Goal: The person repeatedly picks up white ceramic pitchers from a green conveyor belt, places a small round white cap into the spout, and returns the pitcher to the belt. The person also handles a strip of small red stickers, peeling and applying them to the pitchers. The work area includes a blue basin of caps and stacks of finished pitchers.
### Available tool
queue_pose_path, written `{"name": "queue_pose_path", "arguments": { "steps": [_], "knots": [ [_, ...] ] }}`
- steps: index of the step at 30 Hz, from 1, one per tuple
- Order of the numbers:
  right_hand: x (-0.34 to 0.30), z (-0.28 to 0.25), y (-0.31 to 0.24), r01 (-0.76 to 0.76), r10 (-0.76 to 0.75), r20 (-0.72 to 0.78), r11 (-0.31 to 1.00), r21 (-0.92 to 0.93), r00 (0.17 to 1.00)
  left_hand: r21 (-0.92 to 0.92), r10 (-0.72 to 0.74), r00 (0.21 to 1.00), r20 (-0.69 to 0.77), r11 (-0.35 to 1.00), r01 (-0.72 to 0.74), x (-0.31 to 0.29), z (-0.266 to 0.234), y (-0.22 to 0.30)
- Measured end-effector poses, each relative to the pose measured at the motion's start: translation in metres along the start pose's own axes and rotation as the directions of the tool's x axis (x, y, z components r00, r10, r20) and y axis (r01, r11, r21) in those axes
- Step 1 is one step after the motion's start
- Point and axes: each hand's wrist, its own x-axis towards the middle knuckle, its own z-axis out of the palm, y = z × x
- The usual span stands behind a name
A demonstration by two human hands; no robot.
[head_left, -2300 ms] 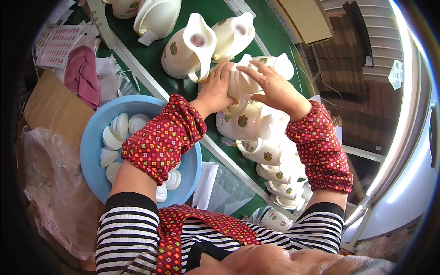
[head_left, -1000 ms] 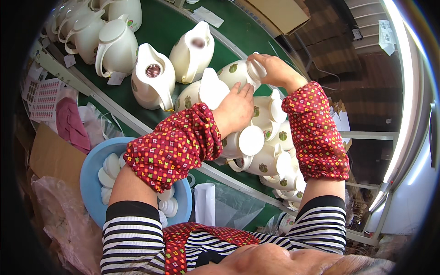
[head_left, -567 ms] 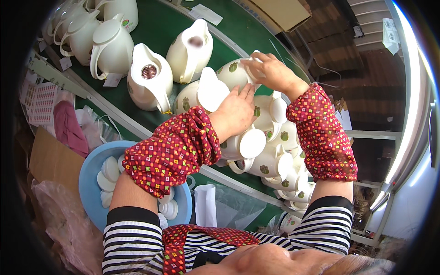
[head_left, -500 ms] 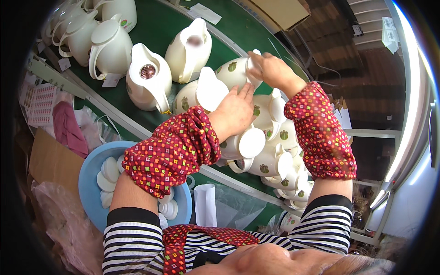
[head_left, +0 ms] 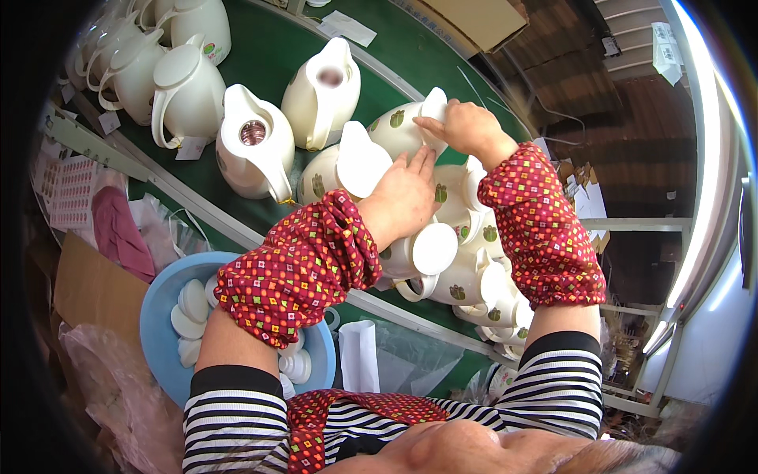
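A cream vacuum jug (head_left: 399,128) with a green printed motif leans at the far side of the group. My right hand (head_left: 471,130) is closed about its white lid (head_left: 434,107), one finger or thumb stretched over the neck. My left hand (head_left: 404,196) lies with fingers extended, their tips at the same jug's near side. Just left of it is another lidded jug (head_left: 324,174); below it a jug with a round white lid (head_left: 434,248). Two jugs without lids stand farther left, the nearer jug (head_left: 251,150) showing a shiny inner liner.
Several lidded jugs (head_left: 189,91) crowd the left end of the green bench (head_left: 237,24). More jugs (head_left: 466,280) stand close together at right. A blue basin (head_left: 158,316) with white lids is below the bench's metal edge (head_left: 379,304). A cardboard box (head_left: 482,20) sits at the back.
My right hand has come down a little from the lid's top to its right side, leaving more of the lid showing. My left hand stays nearly in place.
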Motion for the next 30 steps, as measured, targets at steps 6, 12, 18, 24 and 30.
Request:
{"name": "queue_pose_path", "arguments": {
  "steps": [6,12,18,24,30],
  "knots": [
    [-0.010,0.006,0.033,0.415,-0.413,-0.083,0.910,0.017,0.907,-0.045,-0.001,1.000,0.030,0.999,0.002,0.001,0.000,0.000],
    [-0.002,0.030,-0.012,-0.033,0.015,-0.225,0.997,-0.076,0.974,-0.026,0.000,1.000,0.008,1.000,0.000,-0.001,0.003,-0.001],
    [0.010,0.026,-0.022,-0.361,0.366,-0.199,0.931,0.062,0.909,-0.099,-0.012,0.998,-0.056,0.995,0.006,0.002,0.006,0.000],
    [-0.084,0.012,-0.010,-0.091,0.117,-0.379,0.992,0.085,0.918,-0.146,0.087,0.963,-0.255,0.981,-0.127,-0.003,-0.009,-0.006],
    [-0.209,0.061,-0.041,0.068,-0.016,-0.328,0.987,0.147,0.945,-0.509,-0.165,0.955,-0.245,0.861,0.018,-0.109,-0.037,0.039]
  ]
}}
